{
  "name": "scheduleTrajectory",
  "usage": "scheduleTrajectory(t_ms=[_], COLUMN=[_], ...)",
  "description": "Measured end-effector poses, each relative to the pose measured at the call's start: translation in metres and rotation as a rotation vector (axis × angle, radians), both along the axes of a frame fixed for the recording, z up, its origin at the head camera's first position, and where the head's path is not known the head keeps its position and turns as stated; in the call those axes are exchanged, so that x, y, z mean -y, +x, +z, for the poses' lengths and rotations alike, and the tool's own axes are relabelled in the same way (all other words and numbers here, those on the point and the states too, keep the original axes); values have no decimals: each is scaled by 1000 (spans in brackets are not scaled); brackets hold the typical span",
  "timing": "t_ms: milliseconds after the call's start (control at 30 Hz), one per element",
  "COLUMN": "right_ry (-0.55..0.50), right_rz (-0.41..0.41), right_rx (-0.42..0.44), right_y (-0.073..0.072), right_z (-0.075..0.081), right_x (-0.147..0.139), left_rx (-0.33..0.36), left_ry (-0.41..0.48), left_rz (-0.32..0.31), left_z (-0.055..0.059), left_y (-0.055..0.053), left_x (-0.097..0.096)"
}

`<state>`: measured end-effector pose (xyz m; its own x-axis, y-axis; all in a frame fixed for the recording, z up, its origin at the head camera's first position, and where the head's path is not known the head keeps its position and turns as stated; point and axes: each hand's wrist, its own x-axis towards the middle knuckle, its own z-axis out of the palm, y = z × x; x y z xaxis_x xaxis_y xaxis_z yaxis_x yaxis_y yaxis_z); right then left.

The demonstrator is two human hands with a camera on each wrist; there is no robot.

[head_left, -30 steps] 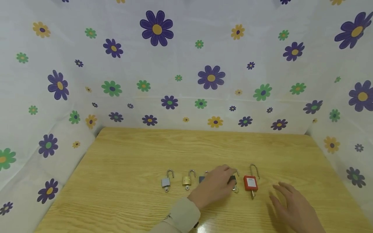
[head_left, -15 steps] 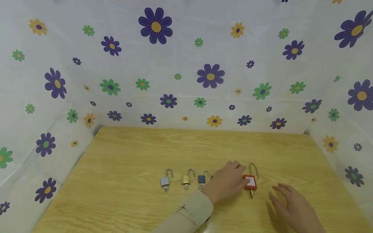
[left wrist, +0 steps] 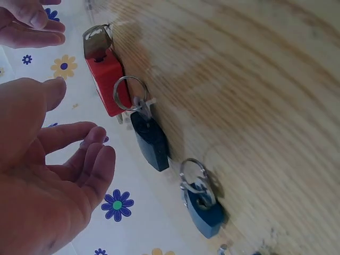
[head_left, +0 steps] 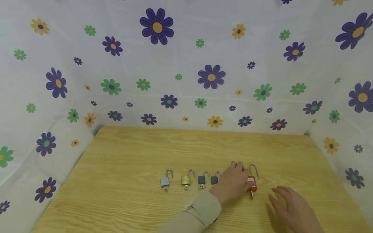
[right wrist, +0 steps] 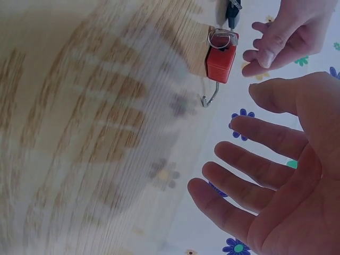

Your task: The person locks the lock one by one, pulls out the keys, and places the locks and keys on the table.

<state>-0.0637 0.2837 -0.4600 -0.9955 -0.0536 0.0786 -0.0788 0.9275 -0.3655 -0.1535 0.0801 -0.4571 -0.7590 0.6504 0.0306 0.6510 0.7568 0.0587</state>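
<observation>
Several small padlocks lie in a row on the wooden table [head_left: 131, 152], shackles raised and keys in their bases: silver [head_left: 164, 182], brass [head_left: 186, 180], two blue ones [head_left: 201, 180] [head_left: 214, 180] and a red padlock [head_left: 253, 185] at the right end. My left hand [head_left: 234, 183] hovers over the red padlock's left side and hides a dark padlock [left wrist: 151, 141] beside it. In the left wrist view the left hand [left wrist: 58, 164] has loose fingers and holds nothing, close to the red padlock [left wrist: 109, 85]. My right hand [head_left: 291, 207] is spread flat, right of the red padlock [right wrist: 220, 61].
White cloth walls [head_left: 186, 64] printed with flowers enclose the table on the back, left and right. Bare wood stretches behind the row of locks and to the left of the silver one.
My left hand has slid right along the row, from the dark padlock to the red one, uncovering two blue padlocks. The right hand has barely moved.
</observation>
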Motion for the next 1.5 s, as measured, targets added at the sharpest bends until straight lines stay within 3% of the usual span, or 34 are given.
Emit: scheduleTrajectory(t_ms=[267, 433, 633, 900, 1067, 1300, 1400, 1500], right_ry=[27, 19, 16, 4, -15, -18, -14, -18], right_rz=[-8, -8, -16, -18, -12, -16, -22, -33], right_rx=[48, 66, 69, 67, 28, 5, 20, 44], right_y=[-3, -4, -5, -5, -2, -2, -3, -5], right_z=[2, 2, 2, 1, -2, 0, 1, 2], right_x=[-2, -1, -1, 0, 1, 1, 0, -1], left_rx=[-38, -61, 85, 149, 95, 10, 78, 254], left_ry=[-66, -90, -70, 8, -3, -36, 33, 168], left_rz=[2, -33, -45, -68, -66, -78, -70, -19], left_z=[1, -2, 0, -4, -11, -10, -10, -7], left_y=[6, 8, 12, 17, 18, 21, 19, 18], left_x=[-3, -4, -9, -3, -5, -4, -4, -4])
